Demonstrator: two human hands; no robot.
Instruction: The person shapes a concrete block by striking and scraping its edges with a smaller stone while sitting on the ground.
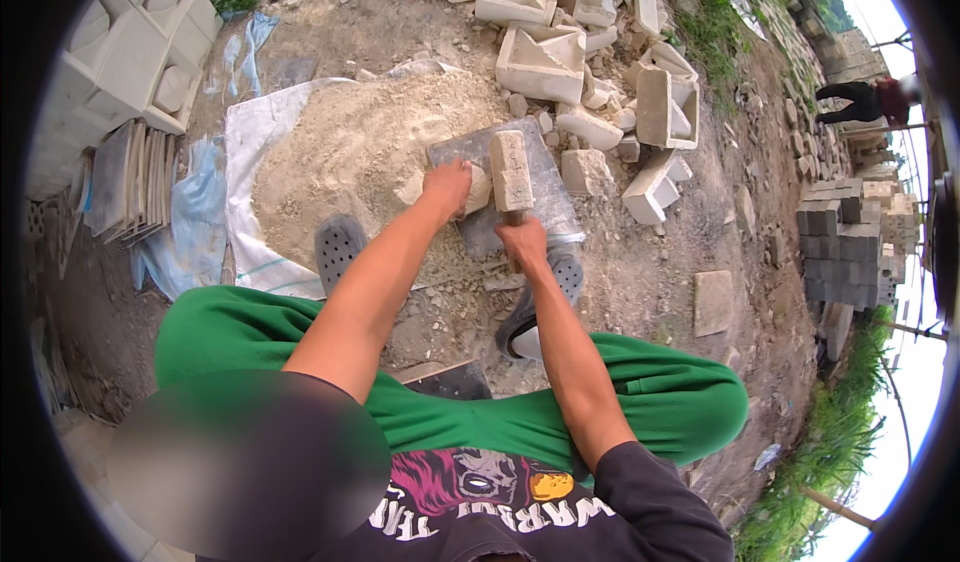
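My right hand [522, 244] is wrapped round the short handle of a mallet. The mallet's pale, blocky, worn head [512, 170] is raised over a flat grey slab [557, 184]. To its left, my left hand [448, 186] is closed on a pale broken chunk [478, 194] lying at the slab's left edge. My fingers hide part of that chunk. Beside the hand lies a heap of crushed pale rubble [350, 147], spread on a white sheet [243, 177].
Broken hollow blocks [542, 62] and fragments are piled beyond the slab. Pale decorative blocks [130, 42] and thin boards [135, 182] stand at left. Grey blocks [835, 232] are stacked at right, where another person [870, 100] stands farther off. My grey clogs [342, 247] flank the work area.
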